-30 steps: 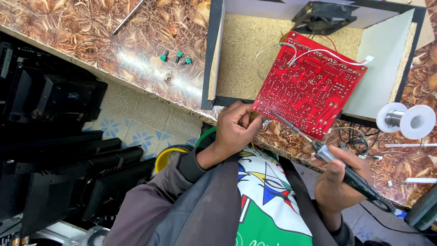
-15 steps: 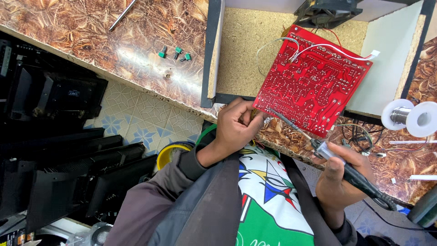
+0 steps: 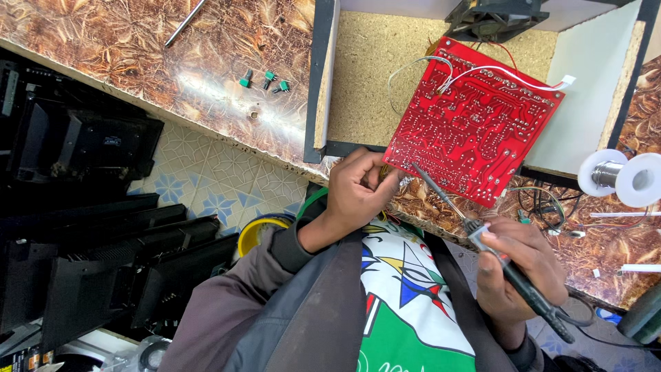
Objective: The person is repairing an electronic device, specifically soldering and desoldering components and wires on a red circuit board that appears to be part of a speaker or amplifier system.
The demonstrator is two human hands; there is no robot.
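A red circuit board (image 3: 475, 120) with white wires lies tilted, solder side up, over the edge of an open box. My left hand (image 3: 358, 193) grips the board's near left corner. My right hand (image 3: 520, 265) holds a black soldering iron (image 3: 482, 238), whose thin tip touches the board's lower edge near my left hand. A spool of solder wire (image 3: 620, 178) lies on the counter to the right.
The box (image 3: 323, 83) has a dark frame, a cork-like floor and a black fan (image 3: 492, 17) at the back. Three small green parts (image 3: 265, 80) and a metal rod (image 3: 186, 22) lie on the brown patterned counter. Black monitors (image 3: 82, 227) are stacked on the left.
The view has shifted slightly. Both hands keep their hold, and the iron's tip stays at the board's lower edge.
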